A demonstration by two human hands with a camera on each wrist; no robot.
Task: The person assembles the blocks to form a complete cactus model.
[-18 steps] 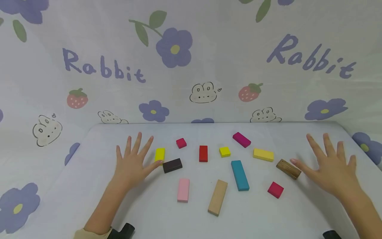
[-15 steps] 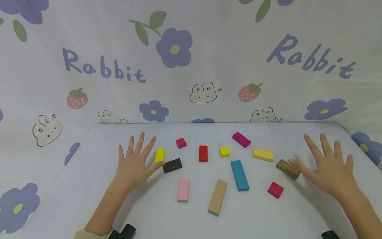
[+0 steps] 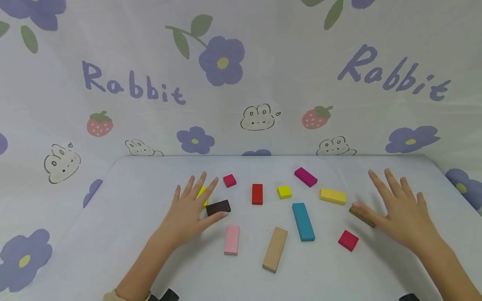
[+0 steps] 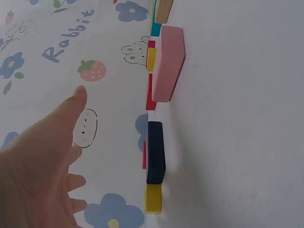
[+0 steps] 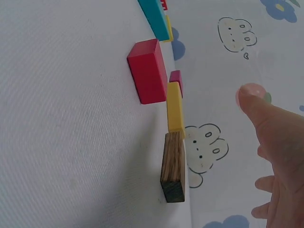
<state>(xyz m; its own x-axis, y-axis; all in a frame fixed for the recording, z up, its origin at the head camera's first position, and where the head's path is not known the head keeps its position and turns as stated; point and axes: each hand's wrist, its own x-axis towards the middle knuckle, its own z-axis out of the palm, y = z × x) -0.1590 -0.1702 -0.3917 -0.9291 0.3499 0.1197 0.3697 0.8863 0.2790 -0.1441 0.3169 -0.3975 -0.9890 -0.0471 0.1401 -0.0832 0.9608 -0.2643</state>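
Note:
My left hand [image 3: 188, 215] hovers with spread fingers over the left side of the table, holding nothing. In the head view it partly covers a yellow block [image 3: 203, 195] and a black block [image 3: 219, 207]; the left wrist view shows it apart from both. My right hand [image 3: 404, 213], fingers also spread, is above the table at the right. Its thumb overlaps a brown wood-grain block [image 3: 361, 217], and the right wrist view shows a gap between them. A red cube [image 3: 348, 241] lies left of that hand, and a pink block [image 3: 232, 240] lies right of the left hand.
Between the hands lie a plain wooden block [image 3: 275, 249], a blue block [image 3: 303, 222], a red block [image 3: 257, 194], a small yellow block [image 3: 284, 192], a long yellow block [image 3: 333, 196], a magenta block [image 3: 306, 177] and a small red cube [image 3: 229, 180]. A rabbit-print cloth [image 3: 286, 83] stands behind.
Both hands have moved inward, the left to the right and the right to the left. They now overlap the black, yellow and brown blocks more. The view has shifted slightly; the blocks stay put.

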